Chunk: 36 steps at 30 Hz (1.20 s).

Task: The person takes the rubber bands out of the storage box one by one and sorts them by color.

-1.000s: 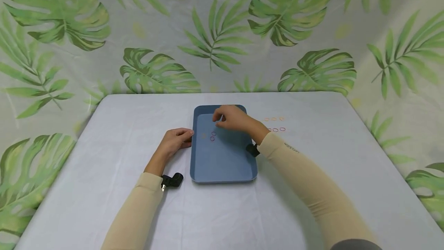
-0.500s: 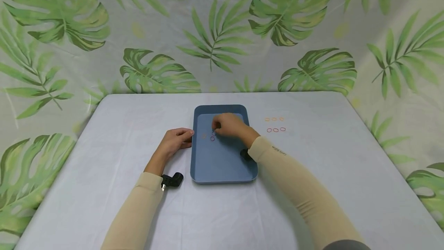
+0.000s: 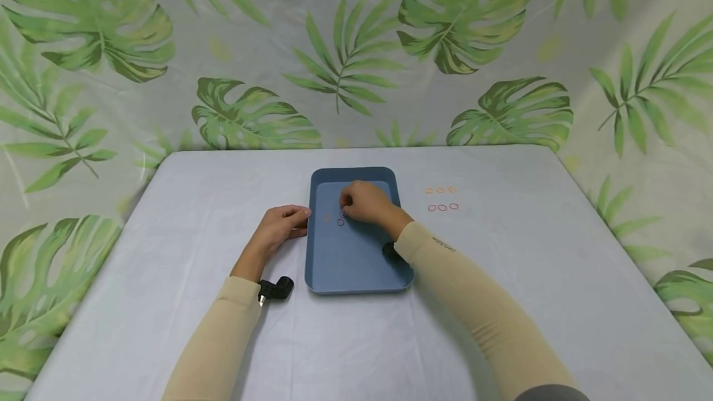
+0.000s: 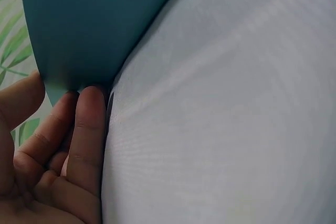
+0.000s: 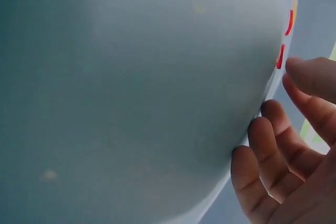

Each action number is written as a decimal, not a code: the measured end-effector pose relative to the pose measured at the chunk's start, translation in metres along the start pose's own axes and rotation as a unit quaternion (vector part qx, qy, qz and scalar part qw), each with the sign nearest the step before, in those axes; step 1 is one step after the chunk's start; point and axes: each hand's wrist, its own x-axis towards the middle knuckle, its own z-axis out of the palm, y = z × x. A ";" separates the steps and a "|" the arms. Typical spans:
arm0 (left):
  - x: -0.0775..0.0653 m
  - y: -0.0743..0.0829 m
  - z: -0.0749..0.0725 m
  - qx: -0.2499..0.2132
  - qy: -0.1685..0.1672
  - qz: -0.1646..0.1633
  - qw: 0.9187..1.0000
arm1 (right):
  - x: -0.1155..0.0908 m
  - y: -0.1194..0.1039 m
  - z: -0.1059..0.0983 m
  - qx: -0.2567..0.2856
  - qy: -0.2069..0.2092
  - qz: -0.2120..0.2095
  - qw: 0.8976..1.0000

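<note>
A blue-grey tray [image 3: 356,268] lies on the white table. My left hand [image 3: 276,228] rests at its left side; in the left wrist view, thumb and fingertips [image 4: 90,100] touch the tray's edge and outer wall. My right hand [image 3: 367,202] is low inside the tray, fingers bent loosely. Just beside its fingertips lie two thin red rings, the nearer one [image 3: 341,222] plainly seen, the other partly covered. A thin orange ring [image 3: 327,218] lies left of them. The right wrist view shows thumb and forefinger slightly apart near a red ring [image 5: 281,57], with nothing visible between them.
Right of the tray, on the tablecloth, lie a row of three orange rings [image 3: 440,190] and, nearer, a row of three red rings [image 3: 442,207]. A leaf-patterned cloth [image 3: 345,60] hangs behind the table's far edge.
My right hand has come down and towards me, from above the tray's far part to the red rings, then nearly stopped. My left hand has stayed in place.
</note>
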 end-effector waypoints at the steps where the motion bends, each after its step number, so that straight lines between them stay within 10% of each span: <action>1: 0.000 0.000 0.000 -0.001 -0.001 0.001 1.000 | 0.000 0.000 0.000 0.000 0.002 0.000 1.000; 18: 0.001 -0.001 -0.001 -0.005 0.001 0.002 1.000 | 0.001 0.001 0.004 0.003 0.007 0.004 1.000; 36: -0.001 -0.001 -0.001 -0.006 -0.001 0.001 1.000 | -0.015 0.003 -0.026 0.169 0.029 -0.065 0.983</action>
